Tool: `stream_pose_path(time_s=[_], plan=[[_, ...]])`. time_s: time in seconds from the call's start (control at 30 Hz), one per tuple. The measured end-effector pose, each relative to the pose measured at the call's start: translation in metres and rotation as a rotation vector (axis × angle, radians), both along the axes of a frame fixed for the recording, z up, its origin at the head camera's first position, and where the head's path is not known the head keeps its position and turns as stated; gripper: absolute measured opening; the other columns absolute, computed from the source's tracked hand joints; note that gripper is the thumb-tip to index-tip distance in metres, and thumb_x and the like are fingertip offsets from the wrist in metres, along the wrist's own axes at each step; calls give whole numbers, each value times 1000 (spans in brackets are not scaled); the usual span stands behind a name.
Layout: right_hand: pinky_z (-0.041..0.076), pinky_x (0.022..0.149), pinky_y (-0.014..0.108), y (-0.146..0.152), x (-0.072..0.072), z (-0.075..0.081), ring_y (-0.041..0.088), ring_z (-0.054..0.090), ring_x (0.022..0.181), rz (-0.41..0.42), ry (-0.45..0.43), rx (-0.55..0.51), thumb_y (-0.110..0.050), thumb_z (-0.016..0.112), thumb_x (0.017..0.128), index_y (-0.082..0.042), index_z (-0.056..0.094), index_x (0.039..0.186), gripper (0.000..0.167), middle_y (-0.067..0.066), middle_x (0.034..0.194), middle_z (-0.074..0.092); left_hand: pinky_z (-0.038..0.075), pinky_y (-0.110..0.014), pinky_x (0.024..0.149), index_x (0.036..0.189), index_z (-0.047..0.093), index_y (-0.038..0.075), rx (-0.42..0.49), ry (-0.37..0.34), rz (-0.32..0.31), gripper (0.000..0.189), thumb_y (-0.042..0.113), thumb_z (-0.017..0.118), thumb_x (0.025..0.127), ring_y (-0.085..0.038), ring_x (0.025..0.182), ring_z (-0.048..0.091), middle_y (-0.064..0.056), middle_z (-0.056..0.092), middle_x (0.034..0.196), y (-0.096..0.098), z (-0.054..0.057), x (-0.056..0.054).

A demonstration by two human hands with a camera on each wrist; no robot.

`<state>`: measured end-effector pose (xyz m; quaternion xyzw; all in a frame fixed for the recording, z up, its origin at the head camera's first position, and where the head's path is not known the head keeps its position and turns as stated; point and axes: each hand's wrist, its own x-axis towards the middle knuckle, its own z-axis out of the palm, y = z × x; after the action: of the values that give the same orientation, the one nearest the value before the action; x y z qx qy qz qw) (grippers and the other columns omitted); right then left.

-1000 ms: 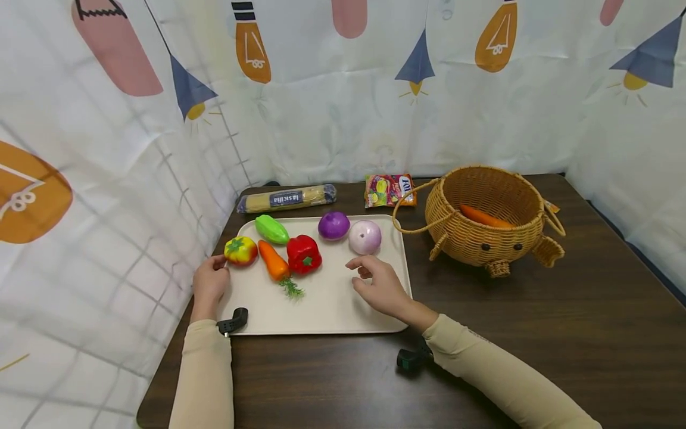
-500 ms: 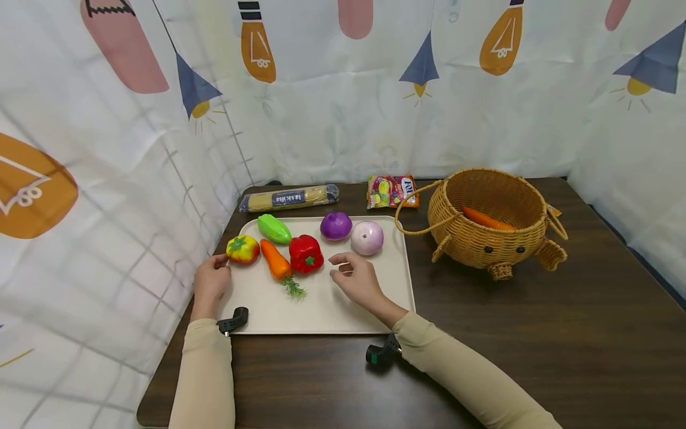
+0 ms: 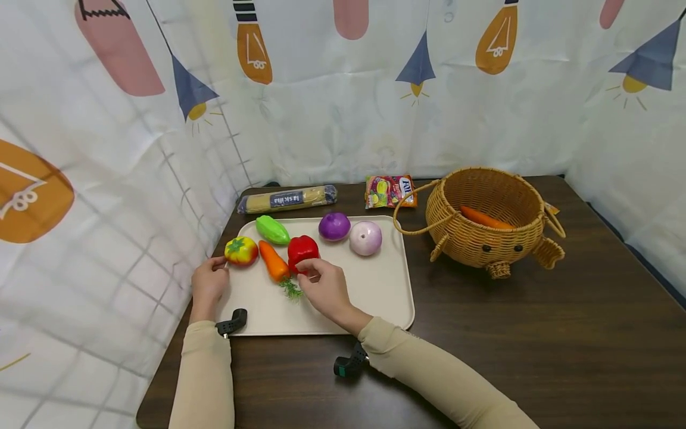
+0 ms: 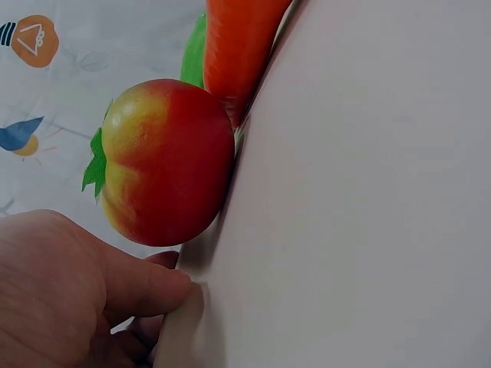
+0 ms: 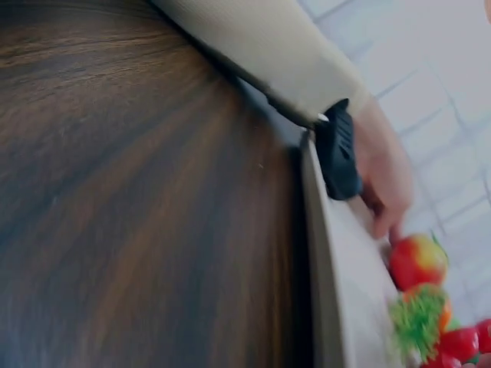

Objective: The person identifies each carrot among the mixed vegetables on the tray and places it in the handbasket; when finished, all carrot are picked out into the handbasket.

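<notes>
My left hand [image 3: 208, 283] pinches the left rim of a cream tray [image 3: 370, 304]; in the left wrist view the thumb lies on top and fingers go beneath. Beside it sits a red-and-yellow tomato [image 4: 169, 165]. My right hand [image 3: 326, 291] is at a red bell pepper [image 3: 302, 246], partly covering it, thumb and forefinger apart; contact cannot be told. The tray also bears an orange carrot [image 3: 273, 262] with green fronds, a green ridged vegetable [image 3: 271, 230], a dark purple onion [image 3: 334, 226] and a pale purple onion [image 3: 365, 238].
A wicker basket [image 3: 466, 247] with a pig face stands right of the tray, another carrot [image 3: 485, 217] inside, its handle reaching the tray's corner. Behind the tray lie a pasta pack [image 3: 286, 199] and a candy bag [image 3: 389, 192]. A printed curtain [image 3: 332, 119] surrounds the dark table [image 3: 482, 333].
My right hand has moved left across the tray, from below the pale onion to the bell pepper. My left hand stays at the tray's rim.
</notes>
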<state>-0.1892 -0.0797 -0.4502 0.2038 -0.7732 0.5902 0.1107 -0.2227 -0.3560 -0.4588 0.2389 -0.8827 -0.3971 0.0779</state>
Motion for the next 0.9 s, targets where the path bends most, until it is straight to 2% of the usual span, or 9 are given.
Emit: stream_pose_path(time_s=[0.13, 0.23, 0.33, 0.43, 0.57, 0.77, 0.83, 0.9], plan=[[55, 73, 21, -13, 3, 2, 9, 64, 79, 11, 4, 29, -5, 68, 85, -4, 73, 106, 21, 7, 98, 73, 41, -40, 85, 132, 56, -2, -4, 3, 1, 41, 10, 44, 95, -35, 107, 52, -21, 58, 121, 1, 1, 0], [53, 75, 21, -19, 3, 5, 15, 65, 82, 17, -5, 48, -8, 70, 85, -5, 73, 109, 24, 8, 103, 73, 41, -39, 84, 132, 56, -2, -6, 3, -2, 41, 11, 44, 95, -35, 107, 52, -21, 58, 121, 1, 1, 0], [51, 74, 20, -24, 1, 5, 19, 64, 83, 17, -39, 69, -12, 73, 85, -6, 72, 112, 28, 6, 106, 72, 41, -40, 85, 133, 56, -2, -2, -2, 0, 41, 11, 44, 95, -34, 107, 52, -20, 57, 122, 1, 1, 0], [51, 72, 19, -27, -1, 5, 17, 63, 82, 14, -79, 77, -15, 75, 85, -6, 72, 113, 30, 5, 106, 73, 41, -41, 87, 133, 56, -1, -4, -4, 2, 41, 11, 44, 95, -35, 107, 51, -20, 57, 122, 1, 1, 0], [50, 70, 18, -31, -4, 4, 16, 63, 80, -4, -101, 88, -17, 76, 84, -6, 72, 113, 31, 6, 100, 73, 41, -40, 85, 132, 57, -2, -14, 1, -2, 41, 11, 44, 95, -35, 107, 52, -20, 58, 121, 1, 1, 1], [41, 58, 18, -35, -12, 4, 12, 53, 69, -49, -112, 158, -21, 76, 84, -8, 72, 116, 34, 0, 78, 63, 40, -36, 81, 132, 57, -2, -20, -1, -5, 41, 11, 44, 95, -34, 105, 52, -20, 58, 120, 0, 1, 1], [41, 58, 19, -36, -14, 4, 13, 55, 71, -57, -125, 175, -22, 76, 84, -8, 71, 117, 36, 1, 79, 65, 40, -36, 81, 132, 57, -2, -18, -1, -1, 41, 11, 44, 95, -34, 105, 52, -20, 58, 120, 1, 1, 0], [43, 62, 19, -37, -16, 4, 15, 58, 76, -66, -145, 188, -24, 75, 85, -9, 71, 118, 37, 2, 87, 70, 40, -37, 82, 132, 57, -1, -15, 3, -4, 41, 10, 44, 95, -34, 106, 52, -20, 58, 121, 3, 0, -1]])
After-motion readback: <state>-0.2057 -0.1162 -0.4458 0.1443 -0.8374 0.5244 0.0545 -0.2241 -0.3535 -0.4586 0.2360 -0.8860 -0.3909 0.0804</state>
